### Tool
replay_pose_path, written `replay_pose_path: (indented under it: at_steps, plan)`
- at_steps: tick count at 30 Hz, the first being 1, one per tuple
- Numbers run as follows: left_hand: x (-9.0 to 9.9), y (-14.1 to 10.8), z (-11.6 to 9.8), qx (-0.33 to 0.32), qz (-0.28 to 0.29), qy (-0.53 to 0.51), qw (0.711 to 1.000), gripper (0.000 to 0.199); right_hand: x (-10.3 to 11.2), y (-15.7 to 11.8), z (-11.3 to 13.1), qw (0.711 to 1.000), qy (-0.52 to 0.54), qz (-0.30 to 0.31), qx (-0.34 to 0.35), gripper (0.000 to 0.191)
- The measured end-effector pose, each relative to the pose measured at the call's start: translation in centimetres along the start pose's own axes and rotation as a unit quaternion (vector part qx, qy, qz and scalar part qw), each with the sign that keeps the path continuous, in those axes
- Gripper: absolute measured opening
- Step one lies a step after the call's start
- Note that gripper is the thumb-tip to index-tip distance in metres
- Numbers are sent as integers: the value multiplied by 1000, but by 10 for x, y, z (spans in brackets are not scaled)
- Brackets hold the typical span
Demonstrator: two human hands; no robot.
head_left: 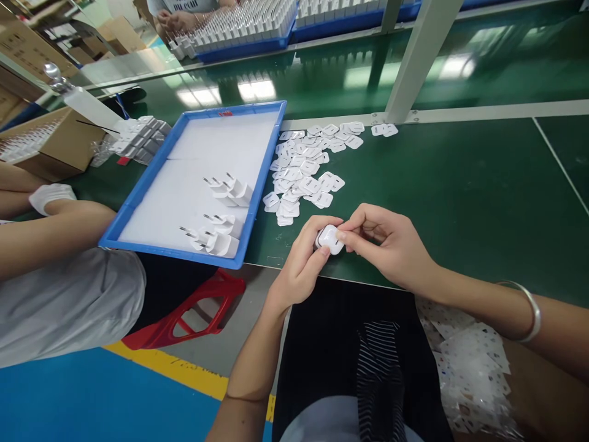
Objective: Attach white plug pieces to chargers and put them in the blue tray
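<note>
A white plug charger (330, 239) is gripped in my left hand (304, 261), its rounded square face with a small dark slot turned up toward me. My left thumb lies along its lower edge, with the fingers curled behind it. My right hand (386, 245) pinches the charger's right edge between thumb and forefinger; whether a thin piece sits between those fingertips is hidden. Just beyond my hands lies a loose spread of flat white slotted plates (309, 167). Left of them, several white two-pin chargers (223, 244) stand in a blue-rimmed tray (243, 258).
A co-worker's arm (59, 239) is close by on the left, above a red stool (207, 307). A metal post (418, 61) rises behind the plates. Across the bench, another person's hands (181, 23) are near trays of chargers (248, 27). Plastic bags (473, 368) lie below my right arm.
</note>
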State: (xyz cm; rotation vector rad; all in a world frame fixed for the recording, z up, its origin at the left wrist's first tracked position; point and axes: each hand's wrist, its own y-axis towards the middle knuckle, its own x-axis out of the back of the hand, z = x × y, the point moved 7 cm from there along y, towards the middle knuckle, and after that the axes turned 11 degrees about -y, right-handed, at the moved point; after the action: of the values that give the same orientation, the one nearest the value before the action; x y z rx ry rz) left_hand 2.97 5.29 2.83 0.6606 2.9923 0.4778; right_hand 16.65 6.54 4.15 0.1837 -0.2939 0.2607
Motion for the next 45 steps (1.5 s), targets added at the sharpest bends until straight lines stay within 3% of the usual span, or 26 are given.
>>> replay_pose_path:
  at_steps: [5, 11, 18, 23, 26, 28, 30, 32, 35, 38, 40, 42, 45]
  plan:
    - [2, -1, 4, 0, -16, -23, 1000, 33, -4, 3, -8, 998, -3, 35, -42, 22]
    - [4, -5, 8, -15, -70, -92, 993, 29, -17, 8, -13, 981, 157, 96, -67, 35]
    - [13, -5, 9, -37, -82, -132, 987, 25, -10, 18, -35, 962, 206, 60, -169, 48]
    - [14, -7, 3, -58, -94, -102, 989, 26, -8, 16, -38, 953, 225, 59, -191, 49]
    - [13, -13, -15, -59, -103, -61, 991, 18, -10, 12, -39, 958, 210, 66, -185, 48]
    - [25, -17, -38, -72, -128, -14, 989, 13, -11, 10, -39, 963, 193, 72, -175, 46]
    - [54, -19, -70, -100, -181, 47, 977, 13, -13, 8, -40, 966, 180, 79, -169, 45]
    - [96, -17, -100, -104, -243, 90, 960, 19, -14, 7, -42, 967, 176, 84, -165, 48]
    - [163, -5, -123, 1, -298, 151, 943, 35, -16, 6, -44, 965, 187, 84, -164, 56]
    - [202, 9, -127, 170, -257, 337, 889, 41, -17, 6, -45, 963, 200, 80, -164, 60]
    - [209, 14, -117, 290, -172, 425, 840, 40, -17, 7, -44, 963, 200, 80, -161, 61]
    - [205, 13, -103, 394, -70, 440, 804, 45, -17, 7, -43, 965, 195, 83, -156, 62]
    - [194, 11, -85, 467, 45, 413, 780, 52, -17, 6, -40, 968, 186, 87, -146, 62]
